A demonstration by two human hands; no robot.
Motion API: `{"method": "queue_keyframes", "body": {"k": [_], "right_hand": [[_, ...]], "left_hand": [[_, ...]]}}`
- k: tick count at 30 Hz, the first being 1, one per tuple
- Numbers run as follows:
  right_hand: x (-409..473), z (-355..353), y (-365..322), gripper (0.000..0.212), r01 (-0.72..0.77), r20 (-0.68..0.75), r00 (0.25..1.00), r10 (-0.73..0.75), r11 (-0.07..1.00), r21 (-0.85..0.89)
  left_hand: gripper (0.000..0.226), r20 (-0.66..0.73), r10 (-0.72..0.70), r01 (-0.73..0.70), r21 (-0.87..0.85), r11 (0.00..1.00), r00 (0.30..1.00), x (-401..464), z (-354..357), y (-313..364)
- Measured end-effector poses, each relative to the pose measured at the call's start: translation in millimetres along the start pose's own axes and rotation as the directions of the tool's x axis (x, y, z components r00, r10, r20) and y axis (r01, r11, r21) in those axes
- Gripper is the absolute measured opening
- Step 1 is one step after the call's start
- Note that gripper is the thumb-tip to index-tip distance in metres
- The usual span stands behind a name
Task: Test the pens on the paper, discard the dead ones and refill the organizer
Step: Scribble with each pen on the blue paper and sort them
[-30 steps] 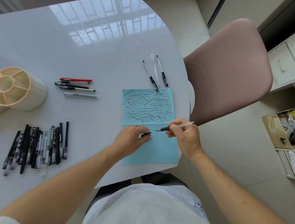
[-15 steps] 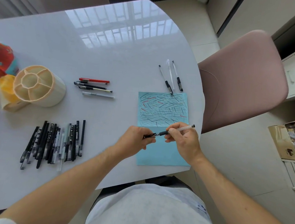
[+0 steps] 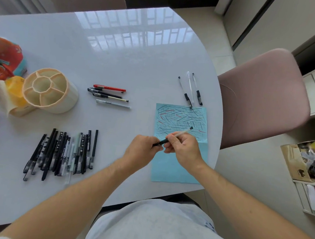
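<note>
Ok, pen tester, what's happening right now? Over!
Right hand grips the pen, left hand pinches its cap at the tip. Blue paper underneath. Organizer has no pens. Nothing in the way.

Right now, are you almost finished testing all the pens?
Not yet. The blue paper is full of test strokes, and two small groups lie sorted. Both hands are capping one pen. The big pile remains, and the organizer looks empty.
</note>
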State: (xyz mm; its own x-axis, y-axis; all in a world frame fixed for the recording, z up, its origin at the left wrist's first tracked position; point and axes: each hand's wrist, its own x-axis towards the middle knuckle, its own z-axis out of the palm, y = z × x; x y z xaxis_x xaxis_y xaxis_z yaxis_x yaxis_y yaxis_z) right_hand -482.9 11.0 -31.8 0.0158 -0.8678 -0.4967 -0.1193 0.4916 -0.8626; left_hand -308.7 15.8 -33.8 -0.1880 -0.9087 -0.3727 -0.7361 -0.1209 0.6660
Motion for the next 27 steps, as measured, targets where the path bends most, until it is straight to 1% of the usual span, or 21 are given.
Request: {"method": "queue_keyframes", "body": {"k": [4,6,8,10,11,12,13,14,16,18,20,23,25,27], "right_hand": [[7,18,-7,0.017,-0.011,-0.013,1.000,0.010,0.999,-0.051],[13,25,-12,0.019,-0.014,0.020,1.000,0.016,0.996,-0.086],[27,29,-20,0.021,-0.011,0.061,0.998,0.022,0.987,-0.163],[51,28,-35,0.021,0.000,0.082,0.996,0.020,0.970,-0.242],[69,26,-44,0.019,0.013,0.077,0.997,0.008,0.961,-0.275],[88,22,-54,0.017,0.029,0.061,0.998,-0.010,0.948,-0.317],[108,16,-65,0.016,0.053,0.041,0.998,-0.040,0.919,-0.390],[129,8,-76,0.015,0.084,0.025,0.996,-0.082,0.866,-0.494],[167,-7,-91,0.016,0.127,0.019,0.987,-0.158,0.708,-0.695],[194,-18,-95,0.025,0.141,0.049,0.984,-0.170,0.581,-0.802],[212,-20,-91,0.034,0.159,0.093,0.983,-0.160,0.475,-0.865],[225,-19,-84,0.037,0.185,0.143,0.979,-0.147,0.330,-0.926],[227,-16,-81,0.035,0.178,0.142,0.979,-0.145,0.275,-0.945],[220,-3,-79,0.035,0.217,0.163,0.962,-0.219,0.249,-0.944]], "left_hand": [[0.029,-0.076,-0.043,0.044,0.016,0.999,0.996,-2,-4,-7],[0.031,-0.095,-0.079,0.079,-0.007,0.997,0.992,-2,-6,-12],[0.027,-0.088,-0.131,0.121,-0.117,0.986,0.987,4,-9,-16],[0.013,-0.065,-0.176,0.154,-0.262,0.953,0.982,12,-13,-16],[0.020,-0.082,-0.174,0.147,-0.264,0.953,0.981,15,-16,-17],[0.035,-0.100,-0.174,0.146,-0.236,0.961,0.980,17,-18,-20],[0.047,-0.125,-0.183,0.155,-0.201,0.967,0.975,18,-19,-26],[0.052,-0.152,-0.194,0.167,-0.171,0.971,0.969,16,-20,-32],[0.046,-0.183,-0.207,0.191,-0.101,0.976,0.961,6,-19,-48],[0.038,-0.204,-0.217,0.219,-0.014,0.976,0.955,-6,-16,-66],[0.034,-0.232,-0.214,0.231,0.048,0.972,0.949,-16,-14,-79],[0.033,-0.240,-0.216,0.239,0.072,0.968,0.946,-26,-15,-91],[0.035,-0.215,-0.227,0.248,0.077,0.966,0.950,-32,-16,-98],[0.036,-0.191,-0.215,0.233,0.078,0.969,0.958,-37,-17,-103]]}}
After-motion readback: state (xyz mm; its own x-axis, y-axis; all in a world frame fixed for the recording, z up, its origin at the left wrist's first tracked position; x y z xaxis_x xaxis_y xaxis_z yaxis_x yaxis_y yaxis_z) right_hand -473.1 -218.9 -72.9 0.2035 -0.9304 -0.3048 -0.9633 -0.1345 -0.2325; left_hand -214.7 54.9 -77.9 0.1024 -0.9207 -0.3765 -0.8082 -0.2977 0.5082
